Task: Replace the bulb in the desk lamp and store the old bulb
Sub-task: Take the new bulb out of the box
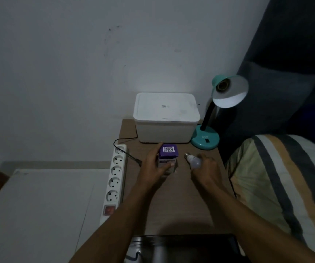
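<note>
A teal desk lamp (206, 138) stands at the back right of the small wooden table (173, 202); its shade (230, 93) faces me and the socket inside shows no bulb. My left hand (153, 164) grips a purple and white bulb box (167, 156) standing on the table. My right hand (207, 168) holds a white bulb (193, 160) just above the table, screw base pointing left toward the box.
A white lidded storage box (166, 118) sits at the back of the table beside the lamp. A white power strip (115, 179) runs along the table's left edge, with a loose black plug (136, 160) near it. A striped pillow (282, 179) lies to the right.
</note>
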Demonstrator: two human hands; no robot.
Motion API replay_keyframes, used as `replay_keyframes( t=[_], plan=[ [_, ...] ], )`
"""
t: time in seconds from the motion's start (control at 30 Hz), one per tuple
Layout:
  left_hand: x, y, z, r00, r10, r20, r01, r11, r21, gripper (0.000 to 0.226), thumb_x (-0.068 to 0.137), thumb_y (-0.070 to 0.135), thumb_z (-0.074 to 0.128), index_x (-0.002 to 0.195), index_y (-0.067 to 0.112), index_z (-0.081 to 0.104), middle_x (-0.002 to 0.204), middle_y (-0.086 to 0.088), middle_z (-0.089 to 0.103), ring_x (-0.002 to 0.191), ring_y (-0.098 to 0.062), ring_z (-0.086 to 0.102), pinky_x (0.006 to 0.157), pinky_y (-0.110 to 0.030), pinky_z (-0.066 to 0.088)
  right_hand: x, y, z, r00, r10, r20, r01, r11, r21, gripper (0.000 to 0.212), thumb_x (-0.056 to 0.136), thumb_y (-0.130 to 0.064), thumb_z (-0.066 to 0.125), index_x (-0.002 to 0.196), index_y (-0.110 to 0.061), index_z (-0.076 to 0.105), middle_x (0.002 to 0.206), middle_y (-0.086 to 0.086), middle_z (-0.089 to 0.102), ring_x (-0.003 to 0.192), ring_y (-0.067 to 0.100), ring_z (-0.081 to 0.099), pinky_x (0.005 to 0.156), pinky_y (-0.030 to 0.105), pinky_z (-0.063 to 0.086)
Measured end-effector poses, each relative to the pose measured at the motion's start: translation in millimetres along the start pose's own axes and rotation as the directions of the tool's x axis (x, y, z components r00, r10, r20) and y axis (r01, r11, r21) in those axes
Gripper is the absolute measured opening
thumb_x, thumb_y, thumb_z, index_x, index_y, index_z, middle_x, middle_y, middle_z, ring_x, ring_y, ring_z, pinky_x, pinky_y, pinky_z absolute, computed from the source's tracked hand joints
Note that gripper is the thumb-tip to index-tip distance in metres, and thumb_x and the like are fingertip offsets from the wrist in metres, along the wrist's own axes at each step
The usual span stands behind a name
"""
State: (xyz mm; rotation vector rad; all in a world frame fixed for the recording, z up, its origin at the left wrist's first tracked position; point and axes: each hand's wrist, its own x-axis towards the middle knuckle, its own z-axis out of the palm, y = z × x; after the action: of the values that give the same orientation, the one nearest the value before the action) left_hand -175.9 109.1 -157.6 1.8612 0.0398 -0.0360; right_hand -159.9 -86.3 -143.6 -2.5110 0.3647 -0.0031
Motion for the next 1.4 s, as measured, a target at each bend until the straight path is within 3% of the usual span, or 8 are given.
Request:
replay_keyframes(
  t=[0.2, 0.33, 0.47, 0.53, 0.67, 1.0, 1.23, 1.4],
  plan=[
    [1, -1, -2, 1.000, -0.001, -0.007, 0.000, 0.999, -0.040, 0.087, 0.088, 0.015, 0.080, 0.159, 0.033, 0.034, 0.152, 0.003, 0.052, 0.128, -0.007, 0.055, 0.079, -0.011, 0.052, 2, -7, -5, 0.995, 0.063, 0.075, -0.061, 0.998, -0.035, 0.063, 0.095, -0.066, 0.042, 0.134, -0.019, 0.058, 0.130, 0.012, 0.061, 0.118, 0.030, 0.056, 0.099, 0.043, 0.047],
    [1, -2, -2, 1.000, 0.000, 0.003, 0.000, 0.998, -0.059, 0.087, 0.088, 0.015, 0.080, 0.159, 0.035, 0.033, 0.152, 0.006, 0.052, 0.124, -0.002, 0.056, 0.075, -0.009, 0.053, -5, -17, -19, 0.991, -0.135, -0.002, 0.135, 0.990, -0.030, 0.049, 0.095, -0.040, 0.060, 0.141, -0.023, 0.053, 0.142, 0.008, 0.053, 0.131, 0.024, 0.046, 0.103, 0.040, 0.044],
    [1, -3, -1, 1.000, 0.017, -0.011, -0.018, 0.997, -0.078, 0.086, 0.087, 0.019, 0.082, 0.158, 0.032, 0.036, 0.148, 0.007, 0.054, 0.118, 0.003, 0.059, 0.081, -0.010, 0.055, -10, -38, -26, 0.923, -0.367, 0.118, 0.348, 0.924, 0.156, 0.051, 0.091, -0.021, 0.069, 0.138, -0.031, 0.055, 0.139, -0.003, 0.053, 0.111, 0.006, 0.050, 0.077, 0.013, 0.040],
    [1, -5, -1, 1.000, 0.017, -0.021, -0.019, 0.995, -0.098, 0.083, 0.088, 0.021, 0.081, 0.157, 0.036, 0.038, 0.145, 0.007, 0.057, 0.119, -0.002, 0.062, 0.082, -0.016, 0.058, -8, -47, -26, 0.894, -0.412, 0.178, 0.373, 0.903, 0.215, 0.047, 0.091, -0.018, 0.068, 0.136, -0.028, 0.057, 0.139, 0.000, 0.056, 0.108, 0.007, 0.055, 0.079, 0.017, 0.048],
    [-1, -7, -3, 0.999, 0.005, -0.031, -0.009, 0.990, -0.139, 0.081, 0.088, 0.017, 0.080, 0.155, 0.041, 0.039, 0.140, 0.007, 0.059, 0.119, -0.009, 0.065, 0.082, -0.023, 0.061, -9, -51, -23, 0.889, -0.416, 0.191, 0.381, 0.904, 0.193, 0.038, 0.094, -0.023, 0.065, 0.131, -0.025, 0.062, 0.135, 0.002, 0.060, 0.113, 0.013, 0.059, 0.092, 0.035, 0.055],
    [-4, -4, 0, 0.999, 0.026, -0.038, -0.029, 0.997, -0.076, 0.111, 0.085, 0.019, 0.083, 0.155, 0.064, 0.008, 0.144, 0.014, 0.056, 0.122, -0.003, 0.062, 0.096, -0.044, 0.061, 15, -76, -23, 0.942, -0.336, -0.005, 0.319, 0.890, 0.324, 0.026, 0.094, -0.020, 0.068, 0.119, -0.012, 0.071, 0.110, 0.003, 0.073, 0.092, 0.006, 0.064, 0.066, -0.001, 0.042],
    [1, -7, -1, 0.998, 0.064, -0.014, -0.064, 0.998, 0.019, 0.094, 0.088, 0.023, 0.078, 0.155, 0.060, 0.023, 0.151, 0.010, 0.052, 0.130, -0.012, 0.059, 0.099, -0.048, 0.059, 17, -93, -21, 0.957, -0.264, -0.122, 0.289, 0.908, 0.304, 0.012, 0.093, -0.019, 0.068, 0.096, -0.023, 0.058, 0.095, -0.001, 0.065, 0.082, 0.014, 0.066, 0.068, 0.030, 0.058],
    [6, -5, -7, 0.999, 0.044, 0.020, -0.043, 0.998, -0.041, 0.106, 0.084, 0.007, 0.080, 0.147, 0.070, 0.023, 0.153, 0.010, 0.047, 0.128, -0.011, 0.060, 0.096, -0.044, 0.061, 20, -81, -11, 0.887, -0.462, 0.029, 0.460, 0.886, 0.056, 0.019, 0.088, -0.019, 0.074, 0.105, -0.021, 0.066, 0.107, -0.004, 0.061, 0.094, 0.011, 0.060, 0.076, 0.023, 0.052]
  ],
)
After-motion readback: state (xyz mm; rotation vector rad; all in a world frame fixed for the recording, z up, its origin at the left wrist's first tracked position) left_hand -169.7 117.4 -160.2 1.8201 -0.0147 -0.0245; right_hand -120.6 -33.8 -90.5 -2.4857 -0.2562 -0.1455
